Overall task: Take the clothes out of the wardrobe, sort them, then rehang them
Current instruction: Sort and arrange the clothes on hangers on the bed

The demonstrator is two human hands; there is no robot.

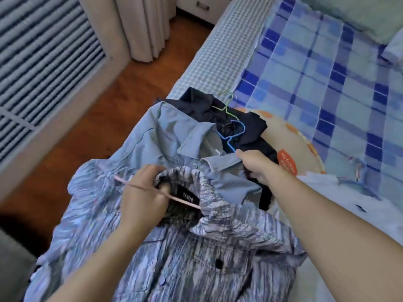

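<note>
Covering the bed [327, 88] edge w/ its blue plaid sheet is the clothes pile: grey-streaked shirt [196, 258] nearest, light blue shirt [165, 136] under it, dark garment [246, 131] beyond w/ blue hanger [234, 131] on top. Left hand [142, 199] grip is clenched round the streaked shirt's collar and a pink hanger [157, 190]; right hand [254, 163] grip pinches the blue shirt's collar. Risk, imo: pulling both at once could drag the stack off toward the floor [91, 118], or snag the hangers, since layers overlap.

Grey-lilac streaked shirt [196, 258], lower centre; pale blue shirt [161, 136] above it; pink hanger [157, 191]; blue hanger [231, 136]; blue-checked sheet [327, 83], upper right.
</note>
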